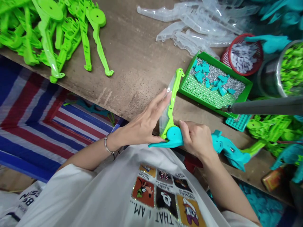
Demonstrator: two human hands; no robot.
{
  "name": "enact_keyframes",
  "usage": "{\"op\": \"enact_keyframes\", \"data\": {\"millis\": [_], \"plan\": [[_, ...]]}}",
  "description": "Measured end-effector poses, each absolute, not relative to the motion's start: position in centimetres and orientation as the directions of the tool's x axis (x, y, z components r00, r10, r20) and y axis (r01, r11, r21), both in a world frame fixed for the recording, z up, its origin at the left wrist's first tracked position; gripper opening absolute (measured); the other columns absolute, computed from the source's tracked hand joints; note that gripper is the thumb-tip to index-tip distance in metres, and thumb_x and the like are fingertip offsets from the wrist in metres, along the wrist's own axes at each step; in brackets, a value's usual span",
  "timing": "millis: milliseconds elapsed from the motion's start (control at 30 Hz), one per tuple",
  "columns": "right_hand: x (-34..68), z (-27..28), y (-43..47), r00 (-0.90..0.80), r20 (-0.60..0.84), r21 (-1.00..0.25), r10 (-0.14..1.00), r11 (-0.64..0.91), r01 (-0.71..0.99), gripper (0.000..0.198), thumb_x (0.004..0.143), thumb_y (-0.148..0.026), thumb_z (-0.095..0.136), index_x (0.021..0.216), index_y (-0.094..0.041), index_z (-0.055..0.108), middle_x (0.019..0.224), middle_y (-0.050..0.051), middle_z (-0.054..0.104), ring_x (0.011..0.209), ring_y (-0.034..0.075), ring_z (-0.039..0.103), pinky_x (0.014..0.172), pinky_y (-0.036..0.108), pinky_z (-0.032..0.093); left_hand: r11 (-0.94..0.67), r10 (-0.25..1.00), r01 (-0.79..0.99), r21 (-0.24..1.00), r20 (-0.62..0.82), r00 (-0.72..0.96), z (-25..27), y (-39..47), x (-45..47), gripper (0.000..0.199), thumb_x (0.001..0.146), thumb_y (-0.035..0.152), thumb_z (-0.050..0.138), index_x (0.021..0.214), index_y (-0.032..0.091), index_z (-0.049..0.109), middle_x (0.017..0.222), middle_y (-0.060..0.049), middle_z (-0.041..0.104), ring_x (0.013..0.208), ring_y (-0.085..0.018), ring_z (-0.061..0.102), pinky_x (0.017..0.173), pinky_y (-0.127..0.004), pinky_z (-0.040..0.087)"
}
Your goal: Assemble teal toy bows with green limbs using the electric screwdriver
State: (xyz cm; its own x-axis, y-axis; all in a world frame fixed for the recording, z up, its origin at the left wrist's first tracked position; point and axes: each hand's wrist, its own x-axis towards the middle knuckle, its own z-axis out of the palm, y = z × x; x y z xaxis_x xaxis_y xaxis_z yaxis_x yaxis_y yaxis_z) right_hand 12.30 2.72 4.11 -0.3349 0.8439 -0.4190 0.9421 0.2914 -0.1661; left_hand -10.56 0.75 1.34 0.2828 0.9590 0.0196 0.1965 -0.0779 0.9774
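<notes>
A long lime-green plastic piece (174, 94) with a clear plastic shell (163, 121) along its side stands at the table's front edge. Its lower end meets a turquoise piece (174, 136) with a round disc and a pointed tip. My left hand (150, 116) lies along the clear shell, fingers long and thumb near the bottom end, holding it from the side. My right hand (197, 137) is closed round the turquoise piece, thumb on top; the fingers' undersides are hidden. Another turquoise piece (230, 149) lies just right of this hand.
A green basket (201, 99) holds metal bits and turquoise parts. Behind it stand a red basket (226, 56) and a metal tub (270, 75). A grey screwdriver-like tool (265, 106) juts in from the right. Green parts (68, 37) and clear shells (194, 19) lie in piles.
</notes>
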Motion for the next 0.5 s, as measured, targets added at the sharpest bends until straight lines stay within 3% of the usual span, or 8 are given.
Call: {"op": "enact_keyframes", "data": {"millis": [133, 300, 500], "plan": [[12.22, 4.19, 2.88, -0.346, -0.411, -0.190, 0.843, 0.292, 0.937, 0.067, 0.102, -0.050, 0.021, 0.081, -0.016, 0.074, 0.084, 0.014, 0.077, 0.076, 0.025, 0.071, 0.062, 0.032, 0.035, -0.082, 0.955, 0.200, 0.976, 0.019, 0.297, 1.80, 1.12, -10.31, 0.096, 0.065, 0.054, 0.087, 0.148, 0.029, 0.045, 0.159, -0.011, 0.035, 0.151, -0.047, 0.025, 0.113, -0.068, 0.038], [12.03, 4.17, 2.90, -0.342, -0.426, -0.196, 0.837, 0.284, 0.939, 0.064, 0.102, -0.049, 0.023, 0.083, -0.017, 0.075, 0.088, 0.014, 0.078, 0.077, 0.025, 0.071, 0.063, 0.032, 0.034, -0.079, 0.957, 0.204, 0.976, 0.017, 0.289, 1.91, 1.17, -10.13, 0.090, 0.067, 0.053, 0.086, 0.145, 0.030, 0.048, 0.154, -0.011, 0.042, 0.150, -0.046, 0.029, 0.109, -0.063, 0.045], [12.02, 4.00, 3.17, -0.321, -0.402, -0.164, 0.858, 0.277, 0.947, 0.067, 0.103, -0.051, 0.024, 0.076, -0.017, 0.075, 0.081, 0.014, 0.077, 0.070, 0.024, 0.069, 0.060, 0.032, 0.029, -0.037, 0.957, 0.177, 0.983, -0.016, 0.290, 1.90, 1.21, -10.37, 0.095, 0.063, 0.045, 0.090, 0.146, 0.030, 0.047, 0.158, -0.012, 0.039, 0.148, -0.045, 0.034, 0.105, -0.059, 0.050]]}}
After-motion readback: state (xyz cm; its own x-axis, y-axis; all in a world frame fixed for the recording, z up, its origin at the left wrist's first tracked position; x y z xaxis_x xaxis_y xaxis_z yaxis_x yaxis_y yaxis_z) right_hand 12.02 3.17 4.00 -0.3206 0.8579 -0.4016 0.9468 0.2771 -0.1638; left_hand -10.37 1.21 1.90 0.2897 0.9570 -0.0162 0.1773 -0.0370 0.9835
